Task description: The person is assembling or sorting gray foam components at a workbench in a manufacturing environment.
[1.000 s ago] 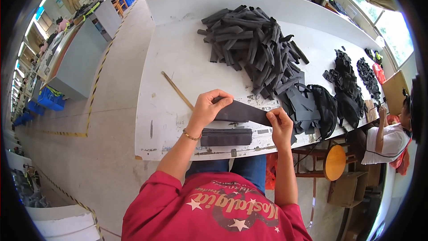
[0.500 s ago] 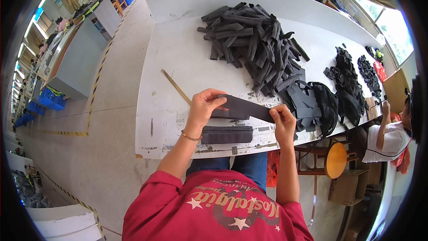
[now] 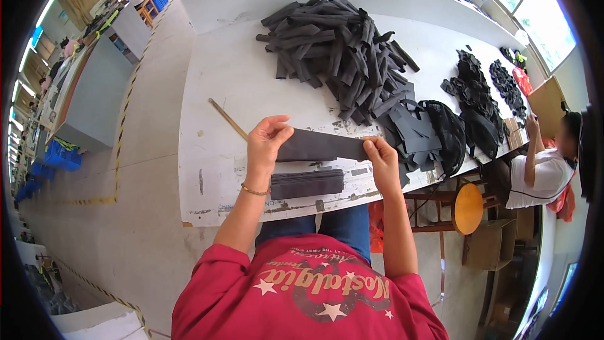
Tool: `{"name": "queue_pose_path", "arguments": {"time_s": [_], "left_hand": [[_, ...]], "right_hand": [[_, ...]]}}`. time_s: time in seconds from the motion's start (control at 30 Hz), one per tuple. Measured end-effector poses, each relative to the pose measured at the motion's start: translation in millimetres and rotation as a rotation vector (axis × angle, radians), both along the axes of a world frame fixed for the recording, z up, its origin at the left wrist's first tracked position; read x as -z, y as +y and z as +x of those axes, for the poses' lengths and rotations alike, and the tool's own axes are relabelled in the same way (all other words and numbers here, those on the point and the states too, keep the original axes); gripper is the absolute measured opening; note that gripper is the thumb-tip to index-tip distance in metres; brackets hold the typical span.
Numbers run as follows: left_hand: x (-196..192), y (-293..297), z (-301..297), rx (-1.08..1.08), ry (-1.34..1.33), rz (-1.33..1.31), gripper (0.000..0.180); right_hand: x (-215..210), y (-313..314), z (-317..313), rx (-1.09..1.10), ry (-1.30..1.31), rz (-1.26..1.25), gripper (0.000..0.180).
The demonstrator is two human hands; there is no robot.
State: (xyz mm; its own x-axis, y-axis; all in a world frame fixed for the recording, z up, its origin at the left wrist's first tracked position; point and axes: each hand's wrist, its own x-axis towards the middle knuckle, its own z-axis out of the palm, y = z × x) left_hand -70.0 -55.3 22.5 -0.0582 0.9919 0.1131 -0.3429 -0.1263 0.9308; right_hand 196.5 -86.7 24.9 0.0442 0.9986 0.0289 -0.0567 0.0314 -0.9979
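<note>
Our fingers (image 3: 277, 131) pinch both ends of a dark grey strip (image 3: 321, 146), which we hold flat just above the near edge of the white table (image 3: 214, 88): the left hand (image 3: 264, 148) grips its left end between thumb and fingertips, and the right hand (image 3: 380, 160) clamps its right end the same way. Just below the strip, at about 6 o'clock from it, a short stack of matching strips (image 3: 307, 184) lies on the table near the edge. At 10 o'clock from our left hand a thin wooden stick (image 3: 228, 119) rests at a slant on the tabletop. At 3 o'clock from our right hand sits a pile of flat dark cut pieces (image 3: 412, 132), touching a black bag (image 3: 452, 135). Farther off, at 12 o'clock, a big heap of dark strips (image 3: 340, 50) covers the middle of the table. Out at 2 o'clock lie clumps of black parts (image 3: 478, 82), and a person in a white shirt (image 3: 535, 173) sits at the table's right end beside a round wooden stool (image 3: 469, 208).
</note>
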Motion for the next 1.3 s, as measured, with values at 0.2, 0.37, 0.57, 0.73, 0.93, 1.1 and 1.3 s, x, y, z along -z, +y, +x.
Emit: {"name": "queue_pose_path", "arguments": {"time_s": [0.2, 0.37, 0.57, 0.73, 0.93, 1.1, 1.3], "left_hand": [[15, -4, -5, -0.108, -0.003, -0.09, 0.026], [16, -3, -18, -0.186, 0.108, -0.157, 0.022], [48, -5, -30, -0.316, 0.419, -0.061, 0.016], [71, -2, -31, -0.332, 0.515, -0.081, 0.017], [109, 10, -43, -0.305, 0.497, -0.13, 0.012], [81, 18, -52, -0.329, 0.752, -0.183, 0.015], [26, 92, 0, -0.232, 0.582, 0.061, 0.013]], "right_hand": [[1, 4, -8, 0.011, 0.09, -0.067, 0.021], [11, 18, -20, 0.031, -0.046, 0.003, 0.012], [36, 27, -43, 0.039, -0.308, -0.09, 0.016], [69, 35, -53, 0.125, -0.525, 0.008, 0.023], [82, 42, -55, 0.1, -0.61, 0.028, 0.025], [75, 44, -45, 0.085, -0.648, 0.014, 0.033], [60, 20, 51, 0.099, -1.22, 0.076, 0.022]]}}
